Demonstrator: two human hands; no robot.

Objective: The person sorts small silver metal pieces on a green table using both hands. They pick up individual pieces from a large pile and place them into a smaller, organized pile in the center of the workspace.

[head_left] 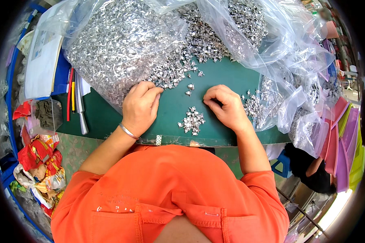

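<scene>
**Fingers at metal pcs; grip on both sides hard to read**

L hand [141, 108] has its fingers curled at the lower edge of the big heap [166, 75]; fingertips bunch close, but can't tell if they pinch a pc or just touch. R hand [228, 106] curls w/ thumb & index tips near each other; can't tell if they meet or hold anything, & the other fingers are mostly hidden behind the index.

Btwn the two sets of fingers: a couple of loose pcs [190, 86] on the green desk [172, 107], w/ a small pile [192, 120] nearer the body. Just R of the R fingers, another pile [251, 106], partly under clear plastic [294, 97]. Beyond the L fingers, the big heap runs off the top edge, partly veiled by a clear bag [109, 44]; glare blurs single pcs there. Well L of the L fingers, a clear tub [57, 115], dark contents unclear.
</scene>
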